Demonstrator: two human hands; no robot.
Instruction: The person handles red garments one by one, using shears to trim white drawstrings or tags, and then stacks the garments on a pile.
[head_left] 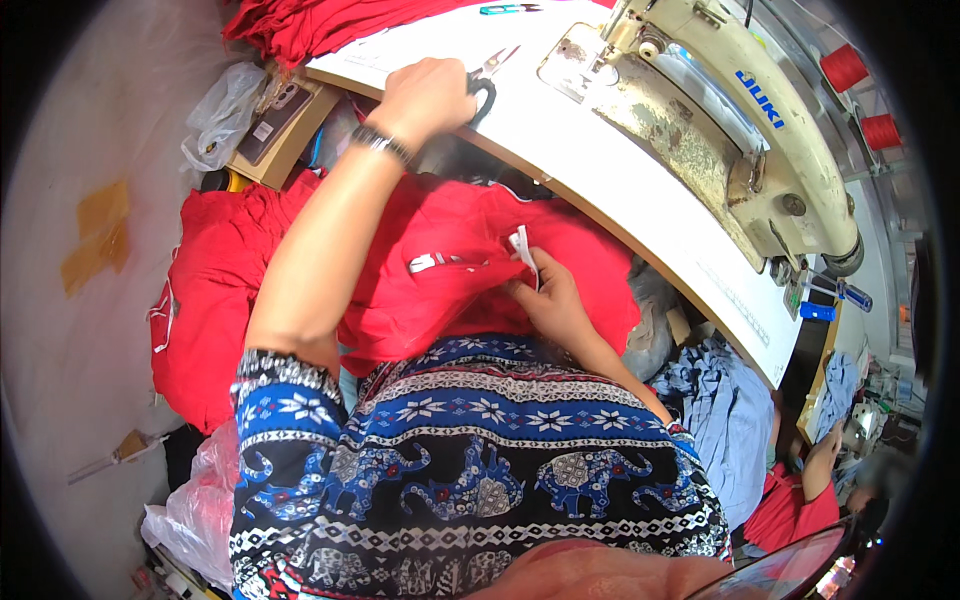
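My left hand, with a dark bracelet at its wrist, is over the sewing table's near edge. Its closed fingers are at the black handles of a pair of scissors, whose blades point away across the white tabletop; the hand hides part of the handles. Across my lap lies a red garment. My right hand pinches its cloth beside a white strip, perhaps a tape or label. Another white patch shows on the red cloth nearby.
An industrial sewing machine stands on the table. More red cloth lies at the far left, near a cardboard box. Red thread spools are at far right. Light blue cloth and a co-worker's red sleeve are lower right.
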